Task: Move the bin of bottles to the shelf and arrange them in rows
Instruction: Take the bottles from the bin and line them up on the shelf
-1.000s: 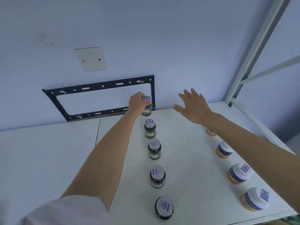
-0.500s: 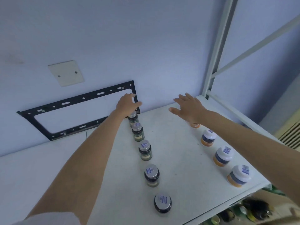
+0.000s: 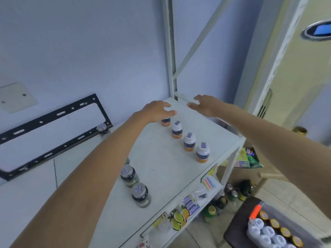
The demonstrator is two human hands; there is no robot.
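On the white top shelf stand two rows of bottles. The right row has white-capped orange bottles; the left row has dark jars with silver lids, partly hidden behind my left arm, and its far jar stands by the wall. My left hand hovers open, fingers spread, just above the farthest orange bottle. My right hand is open over the shelf's back right corner, holding nothing. A bin of more bottles sits low at the bottom right.
A black metal bracket is fixed on the wall at left. The shelf's white upright post rises at the back right corner. Lower shelves hold stickers, chalk and cans. A tall cream appliance stands at right.
My left hand let go of the far dark jar and swung right, over the far orange bottle. My right hand stayed open near the back corner. The view turned right and down.
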